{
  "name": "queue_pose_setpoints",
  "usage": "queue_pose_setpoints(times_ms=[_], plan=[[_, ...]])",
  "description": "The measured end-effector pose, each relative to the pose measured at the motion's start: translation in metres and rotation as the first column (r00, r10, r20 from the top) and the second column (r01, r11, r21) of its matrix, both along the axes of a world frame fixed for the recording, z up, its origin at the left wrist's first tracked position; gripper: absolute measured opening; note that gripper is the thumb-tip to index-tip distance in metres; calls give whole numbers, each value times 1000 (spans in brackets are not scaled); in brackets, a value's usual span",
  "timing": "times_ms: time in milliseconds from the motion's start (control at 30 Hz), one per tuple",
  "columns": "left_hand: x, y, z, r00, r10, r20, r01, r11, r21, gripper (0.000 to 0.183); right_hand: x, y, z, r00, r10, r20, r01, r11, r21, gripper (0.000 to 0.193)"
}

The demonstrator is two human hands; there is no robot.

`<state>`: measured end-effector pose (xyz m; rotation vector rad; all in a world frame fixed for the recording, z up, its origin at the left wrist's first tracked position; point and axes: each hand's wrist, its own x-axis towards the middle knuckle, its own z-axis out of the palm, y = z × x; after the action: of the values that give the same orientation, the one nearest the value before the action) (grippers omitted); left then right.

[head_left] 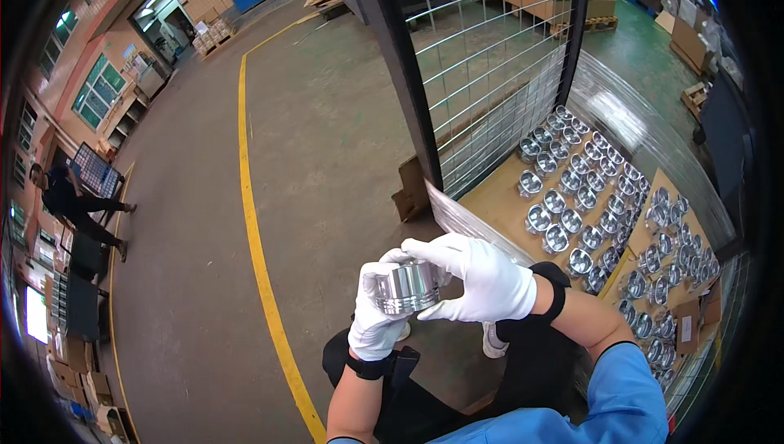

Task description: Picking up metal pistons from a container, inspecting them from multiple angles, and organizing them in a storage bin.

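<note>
A shiny metal piston [406,287] with ring grooves round its lower edge is held up in front of me between both hands. My left hand [376,313], in a white glove, grips it from the left side with the fingers wrapped behind. From the right, my right hand [482,279], gloved too, closes on it with fingers over the top and thumb at the lower rim. Many more pistons [572,220] stand in rows to my right, on brown cardboard sheets [490,199] inside a mesh cage.
The cage has a dark post [400,68] and wire mesh [482,76], with clear wrap low on its side. A small cardboard box [688,325] lies among the pistons. A yellow floor line [255,256] runs along my left. Far left, a person [77,203] sits beside a rack.
</note>
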<state>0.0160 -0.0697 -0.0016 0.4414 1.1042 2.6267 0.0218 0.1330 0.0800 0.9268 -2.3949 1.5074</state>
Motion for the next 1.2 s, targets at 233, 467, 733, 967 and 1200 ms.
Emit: queue_pose_setpoints(times_ms=[233,467,733,967,1200], plan=[[8,-18,-2,987,-132,94,109,969,223,55,1,-29,38,981,141,135,-179,925,334,62],[14,-31,7,997,25,-77,-10,981,193,50,-12,-33,26,781,406,475,-380,912,-153,77],[3,-12,6,544,109,-832,-721,567,-398,68,-8,-24,-47,999,45,-32,-43,997,62,52],[3,-1,4,889,149,-432,-390,741,-547,113,-13,-12,-62,974,24,-225,-50,992,-113,43],[1,-5,12,995,-101,19,101,924,-369,124,-11,-5,-47,979,-46,-198,33,997,-70,42]])
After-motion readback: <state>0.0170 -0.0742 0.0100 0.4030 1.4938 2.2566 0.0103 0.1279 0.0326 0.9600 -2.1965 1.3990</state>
